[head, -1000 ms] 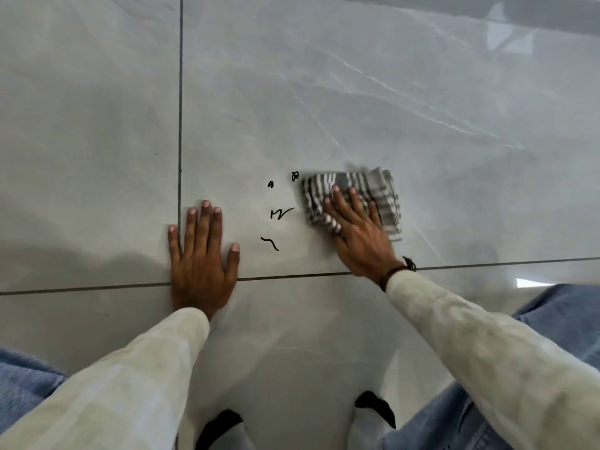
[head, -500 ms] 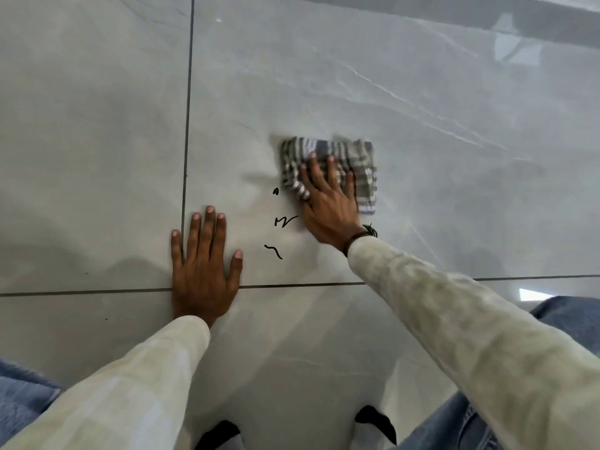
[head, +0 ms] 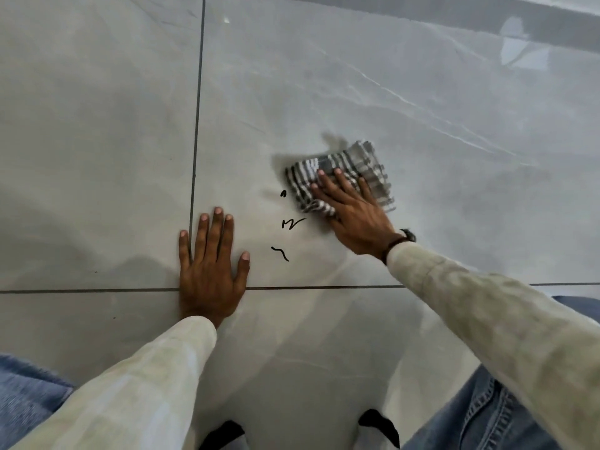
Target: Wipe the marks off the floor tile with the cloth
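The right hand (head: 354, 219) lies flat, fingers spread, on a folded grey-and-white checked cloth (head: 344, 177), pressing it onto the glossy pale grey marbled floor tile (head: 422, 131). Three black pen marks sit just left of the cloth: a small dot (head: 283, 193), a zigzag squiggle (head: 292, 223) close to the cloth's near corner, and a short wavy line (head: 280, 253) nearer the person. The left hand (head: 211, 267) rests palm down across the dark grout line (head: 97, 290), beside the wavy mark. A dark band (head: 401, 240) circles the right wrist above a cream sleeve (head: 487, 316). Blue denim knees show at the lower corners.
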Motion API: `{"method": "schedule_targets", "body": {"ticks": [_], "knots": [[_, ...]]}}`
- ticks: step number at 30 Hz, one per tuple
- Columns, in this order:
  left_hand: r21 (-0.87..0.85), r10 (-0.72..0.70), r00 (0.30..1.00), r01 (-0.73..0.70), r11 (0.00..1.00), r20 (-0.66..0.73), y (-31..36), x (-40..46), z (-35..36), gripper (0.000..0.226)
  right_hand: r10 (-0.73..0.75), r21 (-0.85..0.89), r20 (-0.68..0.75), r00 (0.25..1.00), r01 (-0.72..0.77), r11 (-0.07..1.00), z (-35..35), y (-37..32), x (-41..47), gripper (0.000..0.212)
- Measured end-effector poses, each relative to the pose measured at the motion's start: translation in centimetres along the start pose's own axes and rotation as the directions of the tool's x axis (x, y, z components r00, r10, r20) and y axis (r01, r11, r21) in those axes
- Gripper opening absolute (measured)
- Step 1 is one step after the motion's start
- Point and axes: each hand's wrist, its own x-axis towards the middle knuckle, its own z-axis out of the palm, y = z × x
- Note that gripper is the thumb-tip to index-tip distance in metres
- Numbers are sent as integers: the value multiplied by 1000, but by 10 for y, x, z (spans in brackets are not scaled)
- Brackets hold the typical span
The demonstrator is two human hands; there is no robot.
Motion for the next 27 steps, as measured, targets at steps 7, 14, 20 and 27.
{"method": "schedule_targets", "body": {"ticks": [7, 14, 20, 27], "knots": [[25, 15, 1000, -15, 1000, -1, -2, -1, 1, 68, 106, 97, -15, 994, -105, 990, 4, -62, 38, 66], [26, 9, 1000, -9, 1000, 17, -1, 0, 2, 72, 100, 200, 16, 995, -101, 975, -3, -10, 30, 58], [12, 7, 1000, -7, 1000, 26, -2, 0, 1, 72, 1, 169, 4, 1000, -2, 986, 5, -62, 23, 56], [3, 1, 999, -1, 1000, 34, -1, 1, 0, 73, 229, 216, 21, 973, -228, 949, 8, -33, 4, 55]]}}
